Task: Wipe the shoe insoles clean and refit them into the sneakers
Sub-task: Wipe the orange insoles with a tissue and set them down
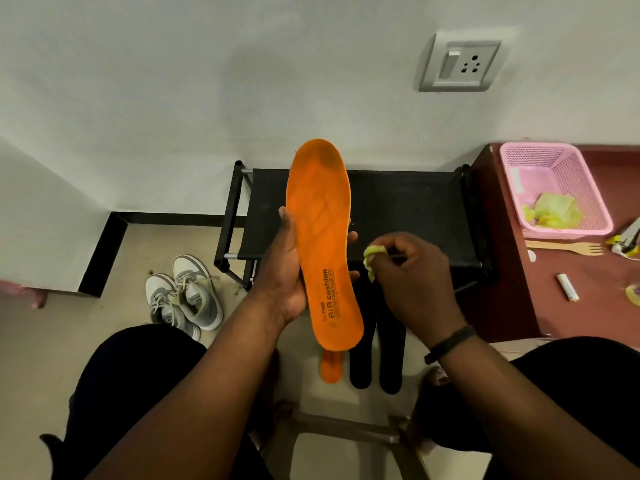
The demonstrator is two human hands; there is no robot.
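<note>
At the centre of the frame the left hand [289, 271] grips an orange insole [323, 237] by its middle, thumb on the left edge and fingertips curled round the right edge, holding it upright with the printed heel end low. Just right of it, the right hand [412, 282] pinches a small crumpled yellow-green wipe [373, 255] between thumb and fingers, near the insole's edge but apparently not touching it.

Below, on the floor, a second orange insole [330, 368] and two black insoles [375, 358] lie side by side. The grey sneakers [185, 296] sit at lower left, well apart from them.

The wipe is a tiny wad, so it could slip from the pinch or shred when pressed hard. The insole looks thin and held only mid-length, so a firm stroke near the toe would likely bend it away and leave that dark patch uncleaned. Mixing the orange and black pairs at refitting is another risk.
</note>
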